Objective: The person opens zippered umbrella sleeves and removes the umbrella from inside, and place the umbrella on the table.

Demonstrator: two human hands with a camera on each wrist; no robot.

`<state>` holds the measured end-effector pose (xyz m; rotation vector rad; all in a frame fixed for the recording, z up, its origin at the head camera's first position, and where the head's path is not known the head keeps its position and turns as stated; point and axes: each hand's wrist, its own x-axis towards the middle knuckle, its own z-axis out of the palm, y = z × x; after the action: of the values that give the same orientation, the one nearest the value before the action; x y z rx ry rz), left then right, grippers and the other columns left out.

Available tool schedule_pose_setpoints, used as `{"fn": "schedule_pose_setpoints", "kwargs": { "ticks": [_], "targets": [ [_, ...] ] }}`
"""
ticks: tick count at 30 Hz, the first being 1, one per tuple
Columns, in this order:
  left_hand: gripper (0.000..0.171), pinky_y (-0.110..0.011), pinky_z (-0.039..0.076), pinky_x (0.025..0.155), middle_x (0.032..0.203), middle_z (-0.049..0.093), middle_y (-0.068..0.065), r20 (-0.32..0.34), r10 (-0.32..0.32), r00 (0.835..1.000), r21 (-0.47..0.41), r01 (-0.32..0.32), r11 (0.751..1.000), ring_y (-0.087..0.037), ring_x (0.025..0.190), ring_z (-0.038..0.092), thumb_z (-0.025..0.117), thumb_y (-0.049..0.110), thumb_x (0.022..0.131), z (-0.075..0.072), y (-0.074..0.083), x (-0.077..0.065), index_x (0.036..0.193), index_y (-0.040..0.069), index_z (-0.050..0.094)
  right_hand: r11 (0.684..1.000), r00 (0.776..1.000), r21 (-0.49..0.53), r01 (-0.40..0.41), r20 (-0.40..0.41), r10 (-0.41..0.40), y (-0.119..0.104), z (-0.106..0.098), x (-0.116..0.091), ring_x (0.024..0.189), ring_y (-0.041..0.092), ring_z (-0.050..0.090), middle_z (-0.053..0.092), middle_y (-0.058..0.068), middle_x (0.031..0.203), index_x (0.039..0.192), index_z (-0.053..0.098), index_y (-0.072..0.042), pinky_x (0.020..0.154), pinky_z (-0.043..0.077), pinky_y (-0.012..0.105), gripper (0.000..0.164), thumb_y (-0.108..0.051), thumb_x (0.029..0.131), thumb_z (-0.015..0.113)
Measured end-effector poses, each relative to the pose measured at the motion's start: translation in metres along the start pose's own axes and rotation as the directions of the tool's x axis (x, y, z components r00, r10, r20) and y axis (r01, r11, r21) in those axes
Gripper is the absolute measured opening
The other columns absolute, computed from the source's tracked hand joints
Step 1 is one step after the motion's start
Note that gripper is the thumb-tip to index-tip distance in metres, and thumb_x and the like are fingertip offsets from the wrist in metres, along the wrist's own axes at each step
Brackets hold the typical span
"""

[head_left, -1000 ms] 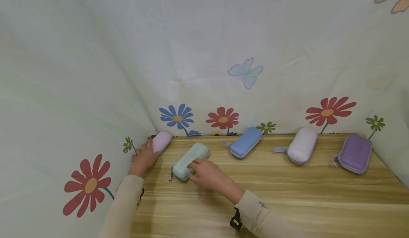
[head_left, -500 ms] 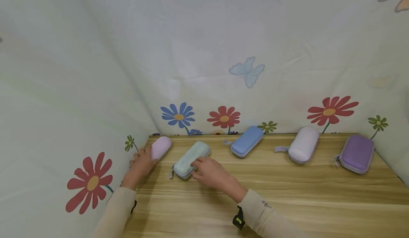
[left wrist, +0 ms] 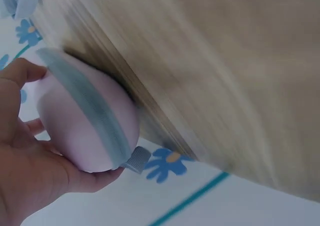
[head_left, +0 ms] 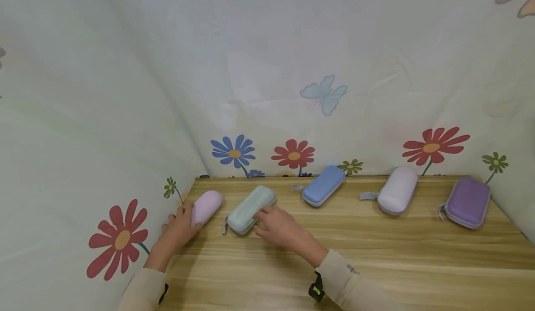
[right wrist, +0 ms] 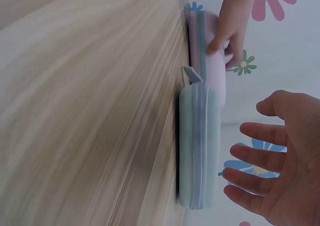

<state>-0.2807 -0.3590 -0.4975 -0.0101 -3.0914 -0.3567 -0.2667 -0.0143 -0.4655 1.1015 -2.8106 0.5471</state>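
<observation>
At the left end of the table, my left hand (head_left: 179, 227) grips a pale pink zippered glasses case (head_left: 207, 206). The left wrist view shows its thumb and fingers around the case (left wrist: 80, 116), with the grey-blue zip band and a pull tab at one end. A mint-green zippered glasses case (head_left: 246, 213) lies slantwise just right of the pink one. Over its near side hovers my right hand (head_left: 277, 227). In the right wrist view that hand (right wrist: 285, 156) has its fingers spread, apart from the mint case (right wrist: 200, 146).
Farther right along the wooden table (head_left: 355, 255) lie a blue case (head_left: 323, 185), a pale lilac-white case (head_left: 398, 191) and a purple case (head_left: 468, 202). A flower-printed cloth wall (head_left: 267, 116) rises behind the table and along its left side.
The left hand has drawn the pink case from the back left corner toward the person. My right hand stays by the mint case, nearly still.
</observation>
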Motion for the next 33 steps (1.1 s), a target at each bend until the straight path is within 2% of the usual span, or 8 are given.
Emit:
{"fn": "schedule_pose_setpoints", "kwargs": {
  "ticks": [6, 11, 13, 17, 20, 25, 30, 33],
  "targets": [
    [0.074, -0.071, 0.041, 0.076, 0.136, 0.045, -0.033, 0.023, 0.027, 0.999, -0.009, -0.026, 1.000, -0.056, 0.109, 0.047, 0.072, 0.030, 0.090, -0.010, 0.001, -0.032, 0.147, 0.001, 0.036, 1.000, 1.000, 0.005, -0.024, 0.001, 0.024, 0.010, -0.001, -0.005, 0.111, 0.026, 0.065, 0.067, 0.005, 0.128, 0.127, 0.069, -0.011, 0.097, 0.052, 0.042, 0.036, -0.034, 0.102, 0.061],
    [0.074, -0.070, 0.043, 0.076, 0.132, 0.048, -0.025, 0.077, 0.120, 0.990, -0.003, -0.120, 0.993, -0.050, 0.107, 0.049, 0.081, 0.027, 0.080, -0.017, -0.001, -0.054, 0.139, 0.005, 0.042, 0.999, 0.999, 0.035, -0.041, 0.007, 0.040, 0.015, -0.006, -0.009, 0.115, 0.029, 0.064, 0.066, 0.006, 0.131, 0.129, 0.068, -0.012, 0.099, 0.051, 0.044, 0.035, -0.033, 0.103, 0.058],
    [0.073, -0.068, 0.043, 0.079, 0.129, 0.051, -0.020, 0.100, 0.191, 0.977, -0.010, -0.191, 0.982, -0.046, 0.106, 0.050, 0.085, 0.022, 0.074, -0.020, -0.001, -0.062, 0.134, 0.008, 0.045, 0.998, 0.999, 0.040, -0.043, 0.005, 0.043, 0.017, -0.007, -0.010, 0.117, 0.029, 0.063, 0.066, 0.006, 0.131, 0.130, 0.068, -0.012, 0.100, 0.050, 0.045, 0.035, -0.033, 0.103, 0.058],
    [0.071, -0.061, 0.043, 0.092, 0.127, 0.054, -0.010, 0.150, 0.345, 0.927, -0.035, -0.343, 0.938, -0.036, 0.113, 0.051, 0.087, 0.018, 0.071, -0.020, 0.002, -0.072, 0.130, 0.013, 0.048, 0.996, 0.998, 0.066, -0.061, 0.003, 0.061, 0.020, -0.009, -0.014, 0.120, 0.031, 0.061, 0.066, 0.007, 0.132, 0.130, 0.068, -0.013, 0.101, 0.049, 0.047, 0.035, -0.032, 0.102, 0.060],
    [0.069, -0.059, 0.042, 0.097, 0.129, 0.054, -0.006, 0.168, 0.402, 0.900, -0.043, -0.400, 0.915, -0.034, 0.117, 0.050, 0.084, 0.021, 0.073, -0.016, 0.011, -0.072, 0.132, 0.015, 0.049, 0.993, 0.997, 0.086, -0.080, -0.003, 0.081, 0.024, -0.011, -0.015, 0.121, 0.032, 0.061, 0.066, 0.008, 0.132, 0.129, 0.068, -0.012, 0.102, 0.049, 0.047, 0.034, -0.030, 0.101, 0.062],
    [0.069, -0.067, 0.040, 0.095, 0.133, 0.053, -0.004, 0.172, 0.419, 0.892, -0.021, -0.422, 0.906, -0.037, 0.119, 0.049, 0.081, 0.024, 0.076, -0.005, 0.036, -0.065, 0.136, 0.017, 0.048, 0.990, 0.994, 0.086, -0.109, -0.019, 0.111, 0.034, -0.014, -0.021, 0.121, 0.033, 0.061, 0.066, 0.011, 0.131, 0.127, 0.069, -0.009, 0.104, 0.048, 0.048, 0.034, -0.029, 0.101, 0.063],
    [0.070, -0.071, 0.038, 0.093, 0.137, 0.051, -0.008, 0.178, 0.447, 0.877, -0.031, -0.449, 0.893, -0.042, 0.123, 0.048, 0.079, 0.021, 0.080, -0.003, 0.061, -0.056, 0.141, 0.013, 0.045, 0.987, 0.991, 0.091, -0.129, -0.036, 0.132, 0.044, -0.020, -0.029, 0.120, 0.031, 0.062, 0.066, 0.013, 0.129, 0.124, 0.070, -0.008, 0.103, 0.049, 0.046, 0.032, -0.028, 0.101, 0.064],
    [0.070, -0.072, 0.038, 0.093, 0.138, 0.051, -0.010, 0.175, 0.449, 0.876, -0.026, -0.451, 0.892, -0.042, 0.124, 0.048, 0.078, 0.022, 0.082, -0.002, 0.072, -0.051, 0.143, 0.012, 0.045, 0.985, 0.988, 0.091, -0.144, -0.046, 0.149, 0.049, -0.023, -0.035, 0.121, 0.032, 0.061, 0.065, 0.013, 0.129, 0.123, 0.070, -0.008, 0.103, 0.048, 0.047, 0.030, -0.027, 0.100, 0.065]
  ]
}}
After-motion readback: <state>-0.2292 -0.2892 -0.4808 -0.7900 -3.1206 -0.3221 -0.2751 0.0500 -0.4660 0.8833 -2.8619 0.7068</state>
